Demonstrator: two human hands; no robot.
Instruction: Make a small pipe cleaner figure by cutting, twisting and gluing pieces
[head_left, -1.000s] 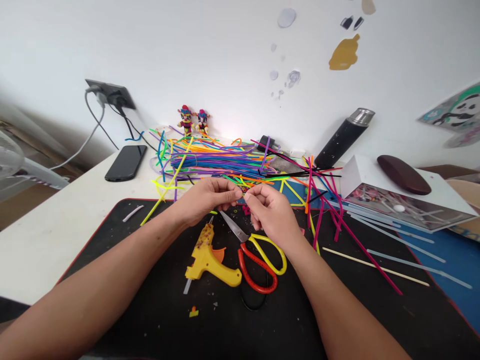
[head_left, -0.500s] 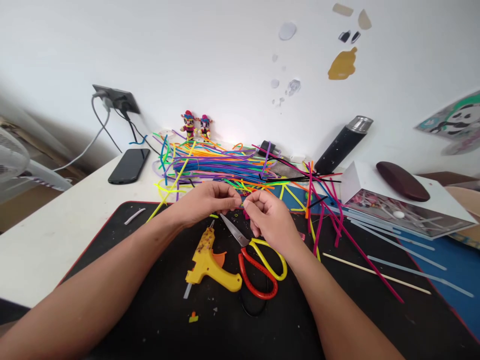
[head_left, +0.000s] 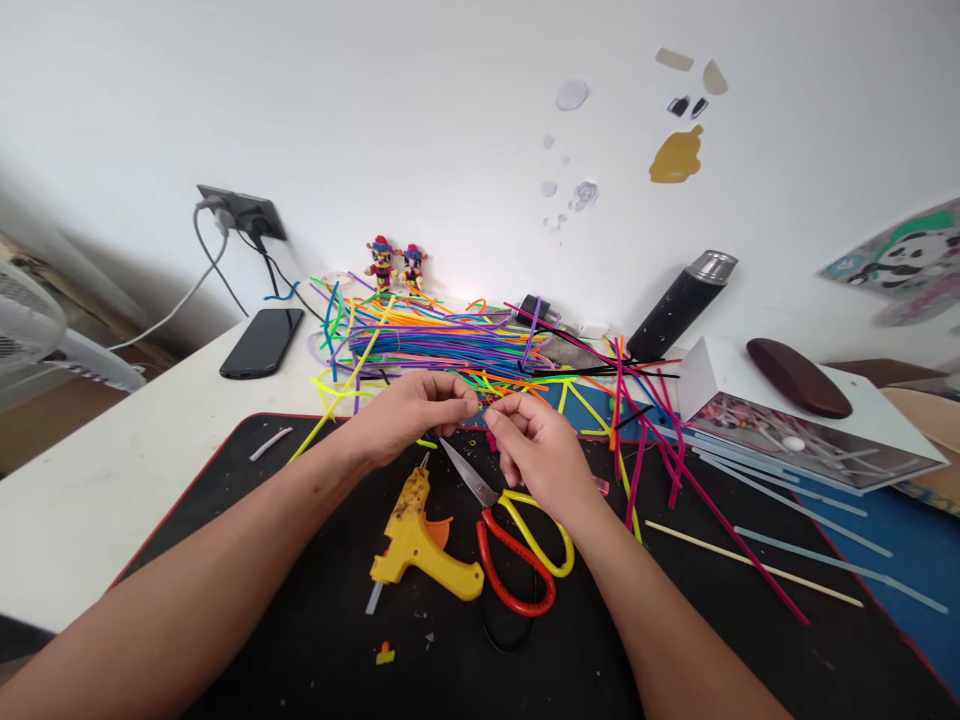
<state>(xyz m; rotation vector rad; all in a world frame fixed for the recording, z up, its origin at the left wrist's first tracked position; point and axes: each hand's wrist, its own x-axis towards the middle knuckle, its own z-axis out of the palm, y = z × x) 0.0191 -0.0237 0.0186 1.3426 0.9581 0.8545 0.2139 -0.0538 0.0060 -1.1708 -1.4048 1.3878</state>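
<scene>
My left hand [head_left: 427, 410] and my right hand [head_left: 536, 445] meet fingertip to fingertip over the black mat [head_left: 300, 560]. Each is closed in a pinch, thumb against forefinger; anything between the fingertips is too small to make out. Just below them lie scissors [head_left: 517, 560] with one red and one yellow handle, blades pointing away beneath my hands. Left of the scissors rests a yellow glue gun [head_left: 416, 545] with a clear glue stick in its back end. A small yellow-green and orange scrap [head_left: 385, 654] is on the mat nearer me.
Many coloured pipe cleaners [head_left: 442, 345] are heaped behind my hands, with two small figures [head_left: 382, 262] beyond. A phone [head_left: 262, 343] lies at left. On the right are a black flask [head_left: 679, 305], a white box [head_left: 810, 410], a wooden stick [head_left: 750, 562] and several glue sticks [head_left: 795, 505].
The view has tilted a little upward, so the tabletop things appear slightly lower. My fingertips are slightly farther apart; both hands keep their pinch.
</scene>
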